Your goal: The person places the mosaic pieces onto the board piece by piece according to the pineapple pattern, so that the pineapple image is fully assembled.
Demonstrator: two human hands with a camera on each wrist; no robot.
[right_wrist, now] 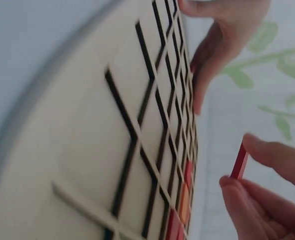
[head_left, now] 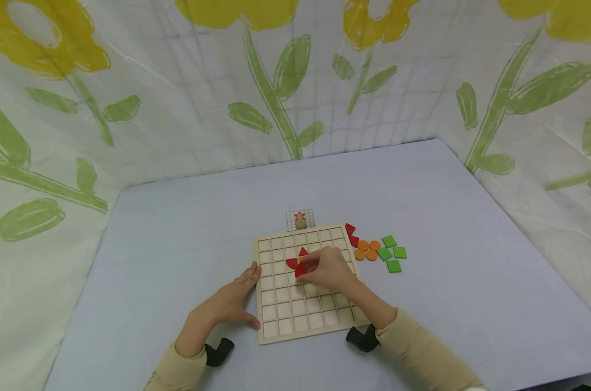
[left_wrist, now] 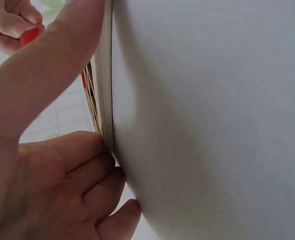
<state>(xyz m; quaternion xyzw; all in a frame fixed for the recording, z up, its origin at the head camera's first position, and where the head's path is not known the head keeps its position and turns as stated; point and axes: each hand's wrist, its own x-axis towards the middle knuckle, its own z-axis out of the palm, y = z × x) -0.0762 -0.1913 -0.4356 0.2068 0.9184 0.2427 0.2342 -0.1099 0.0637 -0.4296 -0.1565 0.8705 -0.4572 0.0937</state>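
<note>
Well left of the grip, the left hand (head_left: pixel 229 301) is resting against the near-left edge of a wooden grid board (head_left: pixel 285 326), thumb and fingers spread, holding nothing. Just left of the grip, a rounded red tile (head_left: pixel 291 263) is lying on the board, with a red triangle (head_left: pixel 303 251) just beyond. In the middle, the right hand (head_left: pixel 329 270) is pinching a thin red piece (right_wrist: pixel 239 164) between thumb and fingertips, hovering above the board. Beyond the grip, a small patterned card (head_left: pixel 300 219) is lying by the far edge. Right of the grip, loose red tiles (head_left: pixel 354 241), orange discs (head_left: pixel 371 254) and green squares (head_left: pixel 394 266) are waiting. A narrow pinch could let the piece twist or drop; lowering fingers could nudge neighbouring tiles; weak left-hand contact could let the board slide.
</note>
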